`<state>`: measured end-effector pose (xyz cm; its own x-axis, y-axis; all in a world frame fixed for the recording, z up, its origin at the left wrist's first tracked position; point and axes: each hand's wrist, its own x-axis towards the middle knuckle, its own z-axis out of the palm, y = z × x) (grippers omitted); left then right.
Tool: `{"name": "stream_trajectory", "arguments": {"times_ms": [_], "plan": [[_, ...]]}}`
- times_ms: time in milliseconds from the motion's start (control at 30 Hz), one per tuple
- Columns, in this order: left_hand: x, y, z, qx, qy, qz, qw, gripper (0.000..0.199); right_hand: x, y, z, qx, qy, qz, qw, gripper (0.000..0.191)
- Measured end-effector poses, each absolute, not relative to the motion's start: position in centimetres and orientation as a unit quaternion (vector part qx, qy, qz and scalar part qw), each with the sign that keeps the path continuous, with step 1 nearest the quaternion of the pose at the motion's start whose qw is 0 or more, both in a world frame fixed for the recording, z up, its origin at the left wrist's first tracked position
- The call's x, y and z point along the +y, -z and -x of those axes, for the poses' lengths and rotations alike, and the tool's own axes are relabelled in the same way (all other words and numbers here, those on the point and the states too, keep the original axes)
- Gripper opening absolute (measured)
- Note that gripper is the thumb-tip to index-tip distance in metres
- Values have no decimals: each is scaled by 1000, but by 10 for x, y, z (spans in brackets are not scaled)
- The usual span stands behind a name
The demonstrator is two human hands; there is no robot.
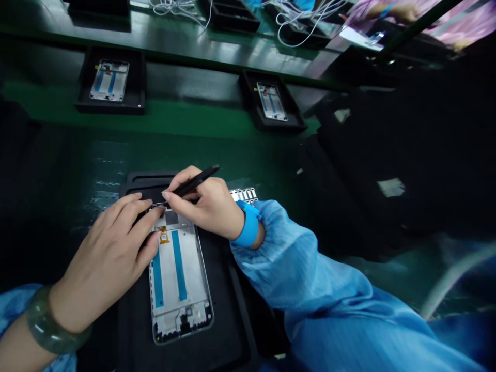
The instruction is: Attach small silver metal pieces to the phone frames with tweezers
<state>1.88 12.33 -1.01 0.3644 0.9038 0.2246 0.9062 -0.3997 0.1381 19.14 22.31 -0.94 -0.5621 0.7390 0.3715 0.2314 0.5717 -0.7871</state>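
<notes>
A smartphone front frame (179,279) with a silver rim, white backing and two blue strips lies face down on a black tray (232,330). My left hand (110,253) rests its fingertips on the frame's upper end, beside a small gold-orange flex part (164,236). My right hand (205,206) holds black tweezers (196,182), their tips hidden by my fingers, just above that end. A strip of small metal pieces (244,195) lies beyond my right wrist.
Two black trays on the green bench (155,119) each hold a similar frame (109,80) (272,102). White cables (306,23) lie on a farther shelf. A person's pink sleeve (461,20) shows at top right. A large dark shape (391,155) fills the right side.
</notes>
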Motion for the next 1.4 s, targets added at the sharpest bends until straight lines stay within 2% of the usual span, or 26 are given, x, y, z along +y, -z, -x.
{"name": "stream_trajectory", "arguments": {"times_ms": [367,700,1400], "plan": [[127,11,-19,-592,202,776,-79,32,222,11,-195,-851,-263,239,388,8],[144,10,-20,-626,209,750,-37,16,221,11,-196,-864,-248,224,377,16],[152,12,-26,-647,218,730,-8,13,222,11,-193,-847,-269,250,384,10]]}}
